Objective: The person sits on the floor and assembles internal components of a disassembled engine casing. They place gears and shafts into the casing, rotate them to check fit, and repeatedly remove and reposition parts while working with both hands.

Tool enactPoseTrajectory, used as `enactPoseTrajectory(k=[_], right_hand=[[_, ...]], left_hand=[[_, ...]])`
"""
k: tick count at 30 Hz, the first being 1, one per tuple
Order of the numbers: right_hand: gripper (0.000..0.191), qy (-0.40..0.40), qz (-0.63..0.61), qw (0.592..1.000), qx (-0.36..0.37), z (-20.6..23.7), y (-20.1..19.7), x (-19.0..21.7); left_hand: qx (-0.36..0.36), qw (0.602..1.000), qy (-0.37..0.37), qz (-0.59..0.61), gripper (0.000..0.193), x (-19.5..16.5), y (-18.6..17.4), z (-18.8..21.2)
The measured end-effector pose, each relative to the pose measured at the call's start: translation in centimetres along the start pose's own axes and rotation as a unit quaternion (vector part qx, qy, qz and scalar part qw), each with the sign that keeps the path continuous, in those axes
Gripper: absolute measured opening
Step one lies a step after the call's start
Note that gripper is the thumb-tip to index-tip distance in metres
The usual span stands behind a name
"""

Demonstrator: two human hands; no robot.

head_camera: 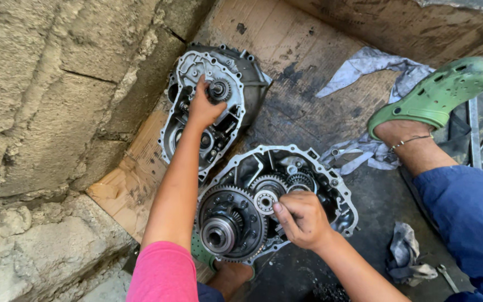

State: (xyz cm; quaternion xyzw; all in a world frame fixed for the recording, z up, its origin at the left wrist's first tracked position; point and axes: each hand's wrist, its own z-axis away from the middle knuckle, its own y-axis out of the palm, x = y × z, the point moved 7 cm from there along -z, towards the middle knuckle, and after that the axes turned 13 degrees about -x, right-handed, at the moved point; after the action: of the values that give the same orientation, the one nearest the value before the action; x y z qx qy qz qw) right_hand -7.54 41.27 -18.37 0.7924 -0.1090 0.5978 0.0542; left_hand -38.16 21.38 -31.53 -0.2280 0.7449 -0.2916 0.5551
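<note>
Grey cast metal filled the head view: a gearbox lay split in two on oil-stained cardboard [303, 61] over the floor. The far casing half [227, 120] leaned near the block wall [40, 100], and the left hand [203, 107] rested on it with fingers spread, gripping nothing. Closer in, the near casing half [339, 193] sat open, its big ring gear [231, 222] and smaller gears [278, 187] seated inside. The right hand [303, 219] was clenched over the gear cluster; what it pinched could not be told. Judging by that, the case was already parted, the gears not yet lifted out. Grey rags [373, 70] and a green clog [437, 95] lay alongside.
</note>
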Motion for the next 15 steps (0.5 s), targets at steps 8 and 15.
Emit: enactPoseTrajectory(k=[8,15], right_hand=[[0.034,-0.010,-0.002,1.000,-0.002,-0.1,0.1,-0.1],[0.034,-0.007,-0.008,1.000,0.000,-0.1,0.0,0.1]], left_hand=[[0.039,0.968,-0.247,-0.008,0.118,2.0,1.4,4.0],[0.009,0.965,-0.177,-0.191,0.117,0.4,-0.6,2.1]])
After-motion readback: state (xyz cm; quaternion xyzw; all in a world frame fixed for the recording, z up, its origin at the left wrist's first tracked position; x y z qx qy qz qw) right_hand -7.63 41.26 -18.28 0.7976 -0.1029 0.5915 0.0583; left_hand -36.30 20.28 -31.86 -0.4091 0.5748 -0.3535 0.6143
